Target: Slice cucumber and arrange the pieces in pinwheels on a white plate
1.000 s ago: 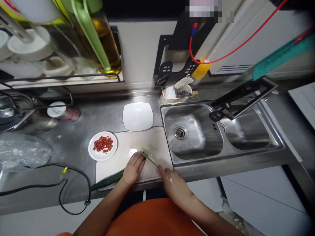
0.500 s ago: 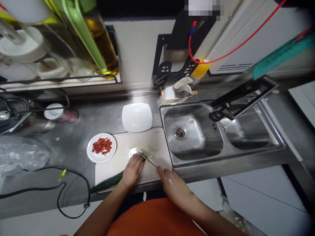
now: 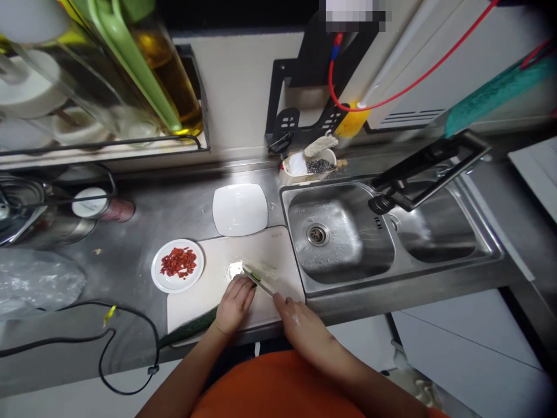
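Note:
On the white cutting board [image 3: 209, 261] lies a long dark green cucumber [image 3: 189, 328], its near end reaching past the board's left edge. My left hand [image 3: 235, 303] is closed over its far end, with the fingers bent. A knife [image 3: 261, 283] is in the grip of my right hand [image 3: 300, 322], its blade against the cucumber's end beside my left fingertips. A small green piece shows at the blade, and wet traces mark the board around it. The knife's handle is mostly hidden inside my right hand.
A white plate of chopped red pieces [image 3: 178, 285] overlaps the board's left corner. Behind the board sits a square white dish [image 3: 240, 209]. To the right is a double steel sink [image 3: 339, 244] with a black faucet [image 3: 413, 174]. A black cable [image 3: 102, 354] and plastic bag [image 3: 39, 281] lie left.
The knife and my right hand have shifted slightly left. My left hand stays on the cucumber. The whole view has moved a little.

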`<action>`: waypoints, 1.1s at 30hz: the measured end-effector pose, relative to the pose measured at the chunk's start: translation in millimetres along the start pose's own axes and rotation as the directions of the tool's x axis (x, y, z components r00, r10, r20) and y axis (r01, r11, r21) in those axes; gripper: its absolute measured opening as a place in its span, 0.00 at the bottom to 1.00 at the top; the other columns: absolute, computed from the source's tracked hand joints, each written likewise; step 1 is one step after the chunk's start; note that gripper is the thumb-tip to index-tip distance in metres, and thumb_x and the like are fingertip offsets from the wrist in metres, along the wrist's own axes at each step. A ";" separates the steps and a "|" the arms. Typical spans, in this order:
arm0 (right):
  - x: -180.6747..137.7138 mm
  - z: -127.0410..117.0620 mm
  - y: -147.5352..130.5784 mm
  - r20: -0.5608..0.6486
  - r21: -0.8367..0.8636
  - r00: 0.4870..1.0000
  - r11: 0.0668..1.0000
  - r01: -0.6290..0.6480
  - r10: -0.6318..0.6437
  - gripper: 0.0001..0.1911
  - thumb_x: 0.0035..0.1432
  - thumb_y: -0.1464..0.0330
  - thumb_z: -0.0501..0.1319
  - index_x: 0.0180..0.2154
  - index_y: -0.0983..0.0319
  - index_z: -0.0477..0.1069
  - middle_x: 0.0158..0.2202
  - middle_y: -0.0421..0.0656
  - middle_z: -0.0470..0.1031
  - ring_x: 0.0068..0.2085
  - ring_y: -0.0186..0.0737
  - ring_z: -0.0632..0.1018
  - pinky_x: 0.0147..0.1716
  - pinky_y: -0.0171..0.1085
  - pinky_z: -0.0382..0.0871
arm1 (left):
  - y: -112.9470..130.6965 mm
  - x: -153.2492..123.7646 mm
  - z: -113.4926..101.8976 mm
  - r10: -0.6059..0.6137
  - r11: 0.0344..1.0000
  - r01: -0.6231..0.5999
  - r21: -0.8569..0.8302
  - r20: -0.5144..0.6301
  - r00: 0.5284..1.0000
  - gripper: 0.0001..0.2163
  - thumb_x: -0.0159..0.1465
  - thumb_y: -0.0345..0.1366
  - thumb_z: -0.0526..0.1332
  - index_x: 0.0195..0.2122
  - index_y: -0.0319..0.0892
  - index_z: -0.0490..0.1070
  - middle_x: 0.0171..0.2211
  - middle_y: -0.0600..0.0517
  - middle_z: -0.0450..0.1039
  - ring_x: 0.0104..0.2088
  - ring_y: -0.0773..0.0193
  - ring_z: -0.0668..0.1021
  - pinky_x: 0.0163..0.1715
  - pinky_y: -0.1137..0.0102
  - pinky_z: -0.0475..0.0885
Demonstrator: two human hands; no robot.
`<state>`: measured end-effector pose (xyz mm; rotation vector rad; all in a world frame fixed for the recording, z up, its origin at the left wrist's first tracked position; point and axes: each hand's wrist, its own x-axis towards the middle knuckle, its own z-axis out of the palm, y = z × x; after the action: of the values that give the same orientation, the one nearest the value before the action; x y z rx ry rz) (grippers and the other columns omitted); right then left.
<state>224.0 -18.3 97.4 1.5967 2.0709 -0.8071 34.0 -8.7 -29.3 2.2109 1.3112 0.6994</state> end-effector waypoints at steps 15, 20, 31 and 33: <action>14.2 7.0 -3.3 0.001 -0.018 1.000 1.000 -0.011 0.011 0.18 0.62 0.79 0.45 0.50 0.62 0.63 0.36 0.47 0.75 0.36 0.40 0.77 0.32 0.33 0.65 | 0.6 0.4 -0.8 0.004 1.000 -0.004 0.010 0.003 1.000 0.12 0.66 0.32 0.53 0.50 0.42 0.67 0.45 0.47 0.74 0.48 0.59 0.74 0.54 0.57 0.69; 20.5 6.7 -5.3 -0.008 0.005 1.000 1.000 -0.001 0.001 0.18 0.62 0.80 0.44 0.49 0.63 0.64 0.37 0.48 0.75 0.36 0.41 0.77 0.33 0.34 0.65 | 1.1 1.4 -1.6 0.010 1.000 -0.010 0.012 0.005 1.000 0.12 0.66 0.32 0.54 0.50 0.41 0.68 0.44 0.47 0.75 0.48 0.59 0.74 0.54 0.58 0.69; 34.3 36.8 5.1 -0.093 0.060 0.996 0.998 0.018 -0.012 0.20 0.58 0.82 0.46 0.48 0.63 0.65 0.35 0.45 0.74 0.34 0.40 0.76 0.32 0.34 0.64 | 0.1 0.0 -0.5 0.004 1.000 -0.003 0.031 -0.014 1.000 0.11 0.65 0.32 0.55 0.48 0.40 0.68 0.44 0.47 0.74 0.48 0.60 0.74 0.53 0.59 0.70; 26.8 32.6 7.0 -0.081 0.051 0.997 0.999 0.003 0.001 0.21 0.57 0.82 0.46 0.49 0.62 0.65 0.35 0.45 0.74 0.34 0.40 0.76 0.32 0.34 0.64 | 0.1 -0.2 -0.7 0.001 1.000 -0.001 0.029 -0.016 1.000 0.11 0.65 0.33 0.55 0.48 0.40 0.68 0.45 0.46 0.74 0.48 0.59 0.74 0.52 0.60 0.71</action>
<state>222.6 -18.9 54.7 1.6821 2.1227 -0.8148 33.6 -8.8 -28.7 2.2336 1.3365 0.7033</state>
